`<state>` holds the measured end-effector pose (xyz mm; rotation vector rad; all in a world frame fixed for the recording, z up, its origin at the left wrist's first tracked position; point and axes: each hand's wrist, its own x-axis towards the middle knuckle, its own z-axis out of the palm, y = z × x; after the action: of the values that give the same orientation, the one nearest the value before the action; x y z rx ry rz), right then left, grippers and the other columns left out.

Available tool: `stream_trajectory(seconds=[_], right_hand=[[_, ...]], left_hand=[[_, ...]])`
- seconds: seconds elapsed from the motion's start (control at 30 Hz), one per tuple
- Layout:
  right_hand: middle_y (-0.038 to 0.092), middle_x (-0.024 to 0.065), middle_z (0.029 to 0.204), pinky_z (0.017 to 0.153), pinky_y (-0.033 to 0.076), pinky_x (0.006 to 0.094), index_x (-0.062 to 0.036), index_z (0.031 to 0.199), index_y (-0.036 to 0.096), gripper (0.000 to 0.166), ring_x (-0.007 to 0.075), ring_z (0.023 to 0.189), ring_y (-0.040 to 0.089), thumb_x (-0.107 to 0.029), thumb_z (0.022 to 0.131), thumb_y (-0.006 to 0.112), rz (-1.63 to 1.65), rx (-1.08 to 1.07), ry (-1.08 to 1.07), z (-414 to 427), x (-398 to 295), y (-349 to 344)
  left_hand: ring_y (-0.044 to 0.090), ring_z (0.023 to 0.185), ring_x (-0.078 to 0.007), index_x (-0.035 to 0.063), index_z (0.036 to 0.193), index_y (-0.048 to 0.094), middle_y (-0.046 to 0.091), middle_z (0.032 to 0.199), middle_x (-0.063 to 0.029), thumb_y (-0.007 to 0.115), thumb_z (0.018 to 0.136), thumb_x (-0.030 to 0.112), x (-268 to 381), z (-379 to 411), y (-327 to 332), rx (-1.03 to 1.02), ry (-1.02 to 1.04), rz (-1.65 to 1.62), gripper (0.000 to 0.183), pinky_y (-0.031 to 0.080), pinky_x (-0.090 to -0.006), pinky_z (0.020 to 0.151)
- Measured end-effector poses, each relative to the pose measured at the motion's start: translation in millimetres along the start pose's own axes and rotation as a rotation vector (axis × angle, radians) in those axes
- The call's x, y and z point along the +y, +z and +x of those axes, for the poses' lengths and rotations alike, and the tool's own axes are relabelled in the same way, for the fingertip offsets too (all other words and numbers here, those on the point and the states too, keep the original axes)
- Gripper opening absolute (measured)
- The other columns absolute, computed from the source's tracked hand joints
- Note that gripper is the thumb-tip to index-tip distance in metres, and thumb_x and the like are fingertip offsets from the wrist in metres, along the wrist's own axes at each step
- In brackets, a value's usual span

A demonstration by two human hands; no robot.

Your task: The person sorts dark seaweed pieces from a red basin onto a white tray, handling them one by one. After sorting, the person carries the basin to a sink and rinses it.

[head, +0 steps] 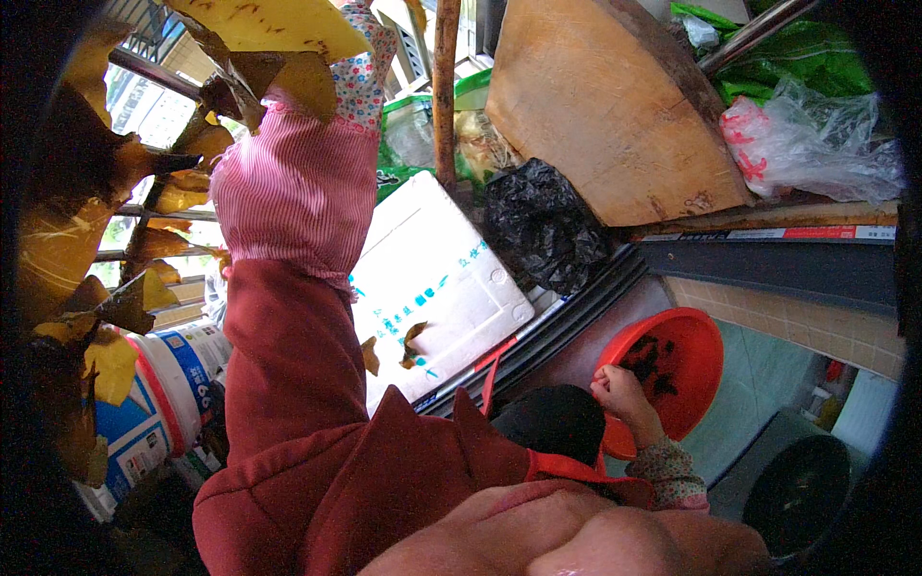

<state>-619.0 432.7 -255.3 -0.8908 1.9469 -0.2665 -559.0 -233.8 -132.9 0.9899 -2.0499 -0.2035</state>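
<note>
My right hand (625,396) grips the near rim of a red plastic basin (700,345), which is tilted and holds dark shrivelled pieces (652,366). My left arm reaches up toward the top edge in a maroon sleeve (292,338) and a pink striped oversleeve (299,187) with a floral cuff (364,75). The left hand itself is out of view. Large yellow-brown dry leaves (288,29) hang across the cuff and down the left side. Below the arm lies a white foam box (432,252) with two dry scraps (413,345) on its lid.
A thick wooden board (605,115) leans beside a wooden pole (444,86). Around it are a crumpled black plastic bag (544,223) and a clear plastic bag (814,144). White-and-blue buckets (176,374) stand at left, near metal window bars (155,72). A dark sliding-door track (576,309) crosses the middle.
</note>
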Motion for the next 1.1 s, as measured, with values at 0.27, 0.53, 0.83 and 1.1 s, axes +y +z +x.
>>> stream_trajectory(seconds=[0.27,0.53,0.83,1.1], right_hand=[[0.060,0.0128,0.068,0.059,0.047,0.0319,-0.0003,0.075,0.054,0.014,0.0227,0.063,0.060,-0.011,0.069,0.060,0.001,-0.005,-0.006,4.3,-9.7,1.9],[0.060,0.0130,0.070,0.061,0.047,0.0330,-0.0002,0.076,0.054,0.014,0.0241,0.065,0.059,-0.011,0.068,0.059,-0.031,-0.033,-0.003,10.6,-13.8,3.5],[0.056,0.0152,0.069,0.061,0.045,0.0378,0.0004,0.082,0.052,0.020,0.0307,0.065,0.056,-0.015,0.070,0.059,-0.050,-0.046,-0.016,9.2,-16.9,0.0],[0.059,0.0135,0.070,0.062,0.046,0.0361,-0.0013,0.077,0.054,0.016,0.0284,0.068,0.058,-0.013,0.068,0.060,-0.091,-0.038,0.028,12.0,-23.7,-1.1]], left_hand=[[0.057,0.052,-0.0146,0.0019,0.083,0.063,0.061,0.064,-0.0086,0.054,0.076,0.003,24.4,-6.5,-22.6,0.253,-0.148,-0.605,0.011,0.045,-0.0264,0.047],[0.054,0.049,-0.0104,-0.0045,0.087,0.059,0.059,0.065,-0.0067,0.056,0.075,-0.002,10.0,15.0,-26.0,0.279,-0.170,-0.820,0.013,0.043,-0.0216,0.043],[0.057,0.059,-0.0112,-0.0038,0.093,0.059,0.061,0.068,-0.0067,0.059,0.073,0.002,-2.0,14.1,-19.1,0.300,-0.050,-0.380,0.021,0.046,-0.0232,0.054],[0.057,0.061,-0.0121,-0.0010,0.090,0.061,0.061,0.071,-0.0079,0.059,0.071,0.000,-3.8,17.6,-20.2,0.224,-0.110,-0.570,0.019,0.047,-0.0238,0.056]])
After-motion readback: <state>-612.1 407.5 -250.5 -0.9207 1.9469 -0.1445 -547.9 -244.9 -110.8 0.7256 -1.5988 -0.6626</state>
